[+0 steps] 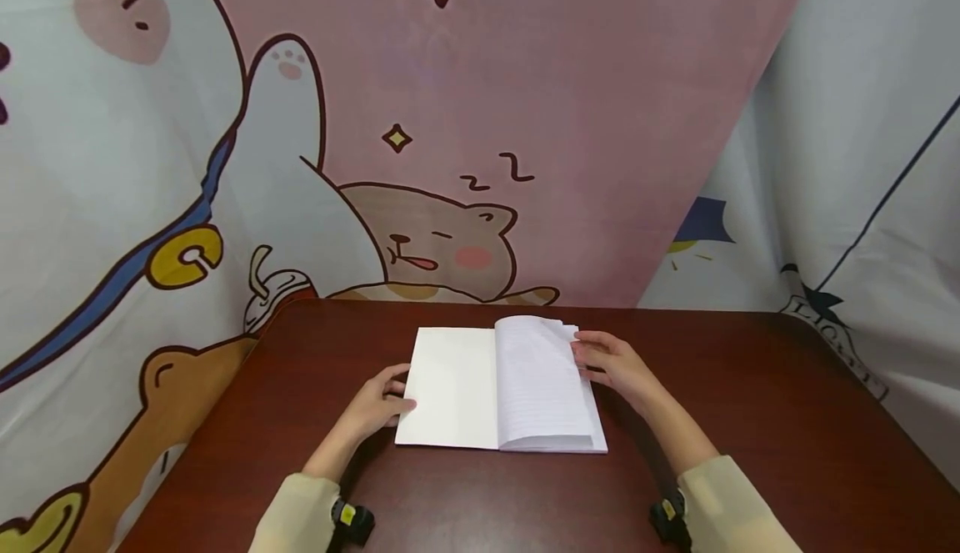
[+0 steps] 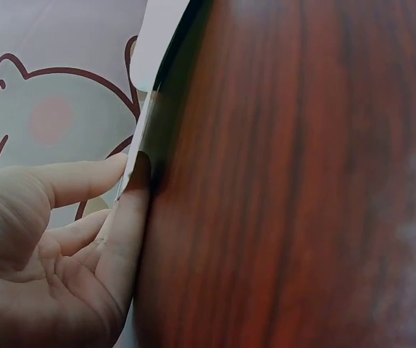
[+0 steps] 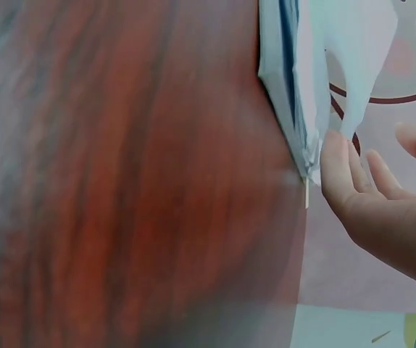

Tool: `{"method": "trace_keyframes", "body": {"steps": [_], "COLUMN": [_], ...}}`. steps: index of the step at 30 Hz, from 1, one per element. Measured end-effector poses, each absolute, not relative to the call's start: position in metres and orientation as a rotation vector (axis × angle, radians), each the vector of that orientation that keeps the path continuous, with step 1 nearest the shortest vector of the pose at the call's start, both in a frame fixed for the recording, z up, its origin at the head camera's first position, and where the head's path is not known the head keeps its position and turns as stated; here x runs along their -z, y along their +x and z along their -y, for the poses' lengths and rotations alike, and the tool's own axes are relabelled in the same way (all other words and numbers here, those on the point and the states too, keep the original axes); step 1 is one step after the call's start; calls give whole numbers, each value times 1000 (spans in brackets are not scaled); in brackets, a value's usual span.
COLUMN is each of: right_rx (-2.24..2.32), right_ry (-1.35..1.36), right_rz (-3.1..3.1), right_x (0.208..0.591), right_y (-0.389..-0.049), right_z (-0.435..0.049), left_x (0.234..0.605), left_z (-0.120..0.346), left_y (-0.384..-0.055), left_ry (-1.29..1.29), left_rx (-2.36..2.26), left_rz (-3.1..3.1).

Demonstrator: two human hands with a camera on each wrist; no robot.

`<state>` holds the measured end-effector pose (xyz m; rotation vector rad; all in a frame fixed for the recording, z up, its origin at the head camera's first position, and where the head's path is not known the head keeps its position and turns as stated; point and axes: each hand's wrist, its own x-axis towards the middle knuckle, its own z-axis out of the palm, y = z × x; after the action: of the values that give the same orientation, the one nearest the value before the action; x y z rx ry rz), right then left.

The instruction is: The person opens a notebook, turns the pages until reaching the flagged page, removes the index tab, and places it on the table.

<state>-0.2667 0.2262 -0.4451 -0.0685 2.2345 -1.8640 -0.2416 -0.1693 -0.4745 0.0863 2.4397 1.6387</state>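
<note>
An open notebook (image 1: 455, 386) lies on the table, with a blank white left side and lined pages (image 1: 536, 386) on the right. My left hand (image 1: 375, 403) holds the left edge, thumb on the upper face; in the left wrist view the fingers of the left hand (image 2: 70, 246) lie beneath that edge. At the upper right edge of the pages is my right hand (image 1: 617, 365), its fingers loosely extended. In the right wrist view, fingertips of the right hand (image 3: 382, 196) touch the edge of a raised, bowed page (image 3: 364, 58), while the thumb stands apart from the paper.
The dark red-brown wooden table (image 1: 510, 503) reaches back to a hanging cloth (image 1: 585, 119) printed with cartoon animals. Black wrist cameras sit by both cuffs, one of them the left camera (image 1: 354, 522).
</note>
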Motion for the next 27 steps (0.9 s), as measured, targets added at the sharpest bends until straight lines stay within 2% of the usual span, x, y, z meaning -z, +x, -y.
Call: {"method": "trace_keyframes", "body": {"steps": [13, 27], "right_rx": [1911, 1973], "right_ry": [0, -57], "right_rz": [-2371, -2371], "right_x": [435, 424], "right_y": [-270, -272], "right_z": [-210, -190], "left_x": [482, 482], "left_z": [180, 187], "left_y": [-244, -246], "left_ry": [133, 202], "left_rx": [-1744, -1744], "left_rz": [-2256, -2194]}}
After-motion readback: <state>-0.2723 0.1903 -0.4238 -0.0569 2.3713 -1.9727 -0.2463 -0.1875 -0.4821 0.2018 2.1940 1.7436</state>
